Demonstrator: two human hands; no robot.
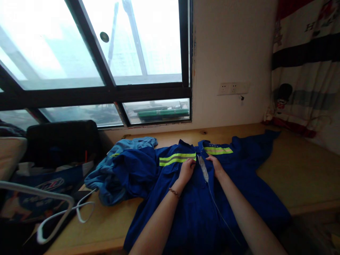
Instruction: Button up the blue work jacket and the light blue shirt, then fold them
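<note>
A dark blue work jacket [191, 209] with yellow-green reflective bands lies spread on the wooden table, collar toward the wall. Its front is parted at the top, where a pale grey strip [203, 169] shows in the gap and a thin light line runs down from it. My left hand [187, 168], below a beaded bracelet, has its fingers curled on the left front edge, just under the band. Opposite it, my right hand [215, 166] grips the right front edge near the collar. The undersides of the fingers are hidden.
Light blue clothing [106, 177] lies bunched under the jacket's left sleeve. A white cable [85, 203] and a bent white tube [57, 194] are at the left, beside a printed bag [47, 186]. Behind the table are a window and a wall socket [233, 88].
</note>
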